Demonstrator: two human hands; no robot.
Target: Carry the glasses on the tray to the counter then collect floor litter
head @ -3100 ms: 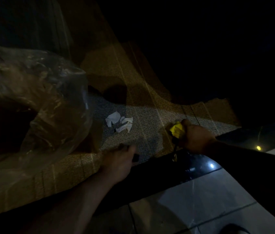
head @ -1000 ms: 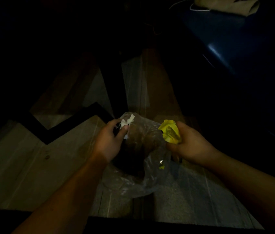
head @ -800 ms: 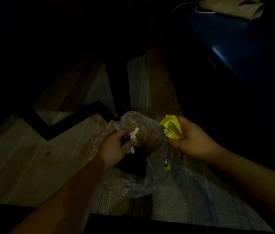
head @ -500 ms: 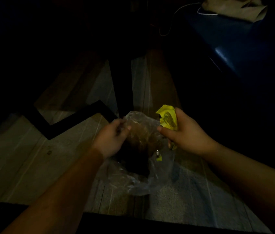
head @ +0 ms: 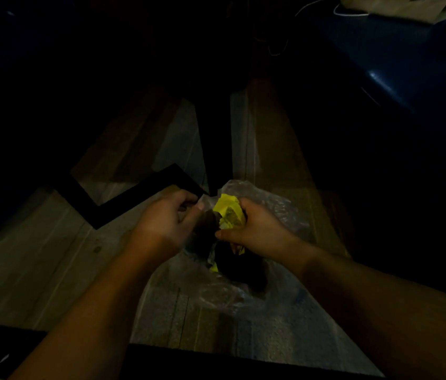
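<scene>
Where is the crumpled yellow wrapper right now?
In the head view, centre frame: the crumpled yellow wrapper is gripped in the right hand, at the mouth of the clear plastic bag.

Single head-worn view, looking steeply down, close over the floor (head: 52, 270)

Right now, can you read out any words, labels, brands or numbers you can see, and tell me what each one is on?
None can be read.
Yellow wrapper in the right hand: dark print shows, but it is too blurred and dim to read.
Clear plastic bag: no text visible.
Left hand: nothing readable in it.
</scene>
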